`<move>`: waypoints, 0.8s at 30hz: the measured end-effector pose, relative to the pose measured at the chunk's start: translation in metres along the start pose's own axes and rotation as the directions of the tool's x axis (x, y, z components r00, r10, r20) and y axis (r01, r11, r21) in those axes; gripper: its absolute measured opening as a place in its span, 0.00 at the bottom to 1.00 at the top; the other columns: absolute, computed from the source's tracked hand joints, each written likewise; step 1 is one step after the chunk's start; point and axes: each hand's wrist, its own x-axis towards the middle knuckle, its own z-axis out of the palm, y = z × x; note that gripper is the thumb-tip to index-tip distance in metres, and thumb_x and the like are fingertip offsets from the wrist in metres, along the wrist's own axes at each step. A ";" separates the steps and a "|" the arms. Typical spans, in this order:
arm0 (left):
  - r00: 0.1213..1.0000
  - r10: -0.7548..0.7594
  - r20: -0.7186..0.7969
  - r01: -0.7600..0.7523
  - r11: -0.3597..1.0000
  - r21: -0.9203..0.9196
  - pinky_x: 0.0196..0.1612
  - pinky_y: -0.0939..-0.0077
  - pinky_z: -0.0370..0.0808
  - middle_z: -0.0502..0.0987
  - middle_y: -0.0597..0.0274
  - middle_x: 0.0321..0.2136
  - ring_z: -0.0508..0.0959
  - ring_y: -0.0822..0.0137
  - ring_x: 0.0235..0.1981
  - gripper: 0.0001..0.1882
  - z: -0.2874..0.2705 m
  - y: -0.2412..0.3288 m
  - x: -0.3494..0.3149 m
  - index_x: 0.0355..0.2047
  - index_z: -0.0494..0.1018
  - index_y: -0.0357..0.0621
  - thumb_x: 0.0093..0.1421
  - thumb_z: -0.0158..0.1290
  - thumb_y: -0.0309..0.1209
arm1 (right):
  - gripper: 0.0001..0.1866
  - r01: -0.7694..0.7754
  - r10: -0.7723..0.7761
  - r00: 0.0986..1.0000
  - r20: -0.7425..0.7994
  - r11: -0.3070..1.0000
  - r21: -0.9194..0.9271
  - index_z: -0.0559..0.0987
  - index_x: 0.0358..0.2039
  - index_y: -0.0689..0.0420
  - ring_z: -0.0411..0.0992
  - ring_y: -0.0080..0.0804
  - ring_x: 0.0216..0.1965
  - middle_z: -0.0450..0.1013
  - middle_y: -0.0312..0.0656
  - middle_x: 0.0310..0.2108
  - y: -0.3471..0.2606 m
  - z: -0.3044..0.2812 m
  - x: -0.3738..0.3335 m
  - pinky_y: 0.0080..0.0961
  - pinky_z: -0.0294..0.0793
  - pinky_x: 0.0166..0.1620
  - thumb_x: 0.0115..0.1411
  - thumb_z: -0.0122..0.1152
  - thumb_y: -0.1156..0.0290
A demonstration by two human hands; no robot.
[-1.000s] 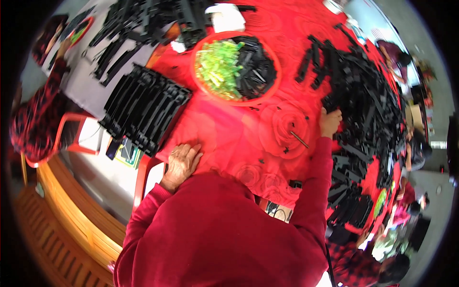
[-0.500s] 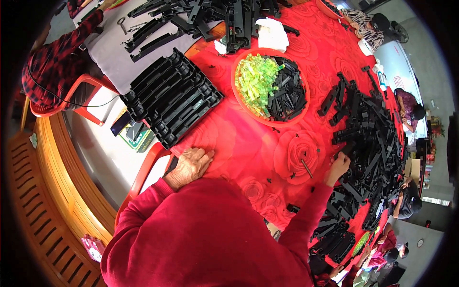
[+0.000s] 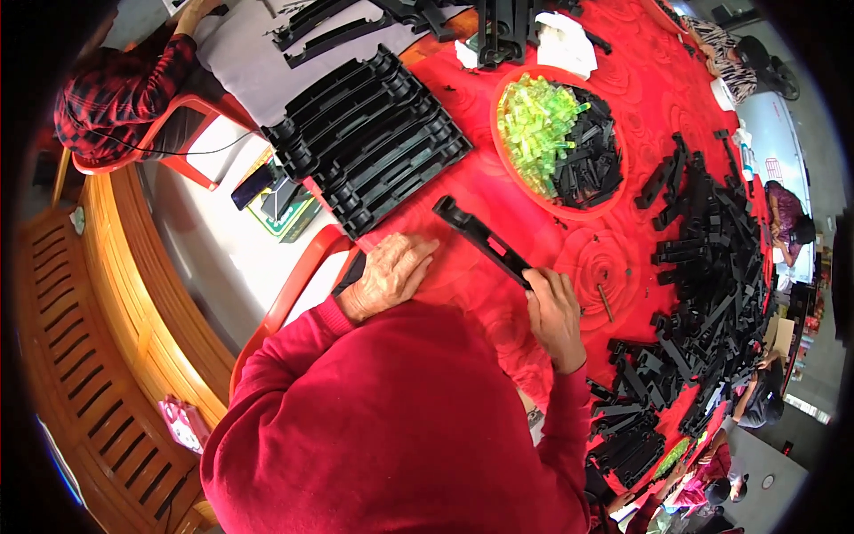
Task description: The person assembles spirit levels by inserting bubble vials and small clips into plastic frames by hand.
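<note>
A long black plastic part [image 3: 480, 238] with a slot along it is gripped at its near end by my right hand [image 3: 556, 316], thumb and fingers closed round it. Its far end points up and left over the red tablecloth [image 3: 471, 311]. My left hand [image 3: 391, 274] rests at the table's edge with nothing visible in it, fingers lying loosely outstretched. Beyond it sits a stack of similar black parts [image 3: 369, 142] in neat rows. An orange-red basin [image 3: 500, 142] holds yellow-green translucent pieces [image 3: 538, 125] on its left side and small black pieces [image 3: 592, 160] on its right.
A large loose heap of black parts [image 3: 703, 276] spreads along the right. A thin rod [image 3: 606, 303] lies on the cloth. More long parts [image 3: 503, 36] and a white cloth [image 3: 567, 44] are at the far side. A person in checked sleeves [image 3: 124, 93] sits at upper left.
My right hand has come back leftward from the heap with a black part in it. The view has shifted, so the table things appear further right. My left hand stays at the table's edge.
</note>
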 end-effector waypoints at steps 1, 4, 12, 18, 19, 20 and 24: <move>1.000 -0.008 0.004 0.008 1.000 0.006 0.33 0.66 0.73 0.74 0.53 0.33 0.75 0.56 0.31 0.17 0.000 -0.002 -0.002 0.42 0.72 0.38 0.50 0.58 0.21 | 0.16 0.003 -0.003 1.000 0.005 1.000 0.009 0.72 0.46 0.61 0.68 0.50 0.39 0.70 0.50 0.41 0.007 0.005 0.003 0.39 0.69 0.45 0.56 0.52 0.81; 1.000 0.029 -0.005 -0.029 0.999 0.038 0.33 0.67 0.72 0.73 0.53 0.33 0.74 0.57 0.31 0.18 0.002 -0.003 -0.004 0.41 0.73 0.37 0.48 0.59 0.20 | 0.21 0.083 -0.082 0.997 0.011 0.992 -0.099 0.72 0.48 0.57 0.66 0.46 0.37 0.69 0.47 0.40 0.024 0.014 0.008 0.40 0.68 0.41 0.51 0.53 0.81; 0.987 0.136 0.088 -0.149 0.976 0.158 0.40 0.65 0.68 0.70 0.55 0.41 0.72 0.57 0.41 0.20 0.012 -0.001 0.031 0.42 0.72 0.37 0.46 0.59 0.24 | 0.24 0.140 -0.146 0.989 -0.012 0.967 -0.214 0.75 0.48 0.52 0.66 0.45 0.40 0.68 0.44 0.44 0.036 0.021 0.021 0.40 0.69 0.44 0.48 0.53 0.82; 0.961 0.127 0.246 -0.188 0.951 0.246 0.43 0.59 0.66 0.71 0.56 0.41 0.71 0.57 0.39 0.19 0.042 -0.012 0.035 0.45 0.72 0.42 0.53 0.56 0.35 | 0.24 0.090 -0.091 0.996 -0.009 0.993 -0.082 0.74 0.51 0.51 0.67 0.44 0.40 0.66 0.46 0.48 0.030 0.012 0.019 0.39 0.69 0.45 0.51 0.56 0.78; 0.963 0.102 0.248 -0.165 0.954 0.248 0.43 0.60 0.67 0.71 0.56 0.41 0.71 0.57 0.40 0.20 0.043 -0.012 0.033 0.46 0.72 0.43 0.54 0.56 0.35 | 0.23 0.049 -0.053 0.996 -0.074 0.997 -0.062 0.74 0.51 0.51 0.68 0.43 0.41 0.66 0.47 0.47 0.029 0.010 0.018 0.38 0.69 0.45 0.52 0.57 0.77; 0.965 0.076 0.250 -0.141 0.957 0.252 0.43 0.60 0.67 0.72 0.57 0.40 0.71 0.58 0.40 0.20 0.044 -0.013 0.031 0.47 0.72 0.44 0.54 0.56 0.35 | 0.23 0.011 -0.016 0.990 -0.137 0.999 -0.039 0.75 0.51 0.52 0.68 0.43 0.41 0.67 0.47 0.47 0.030 0.009 0.019 0.38 0.70 0.45 0.53 0.58 0.76; 0.968 0.093 0.232 -0.154 0.953 0.261 0.43 0.61 0.67 0.72 0.58 0.40 0.72 0.59 0.40 0.20 0.044 -0.014 0.033 0.47 0.71 0.44 0.55 0.54 0.35 | 0.14 -0.098 0.155 0.918 -0.366 0.981 0.169 0.76 0.43 0.59 0.72 0.44 0.36 0.71 0.48 0.37 0.033 -0.006 0.034 0.34 0.73 0.39 0.54 0.58 0.80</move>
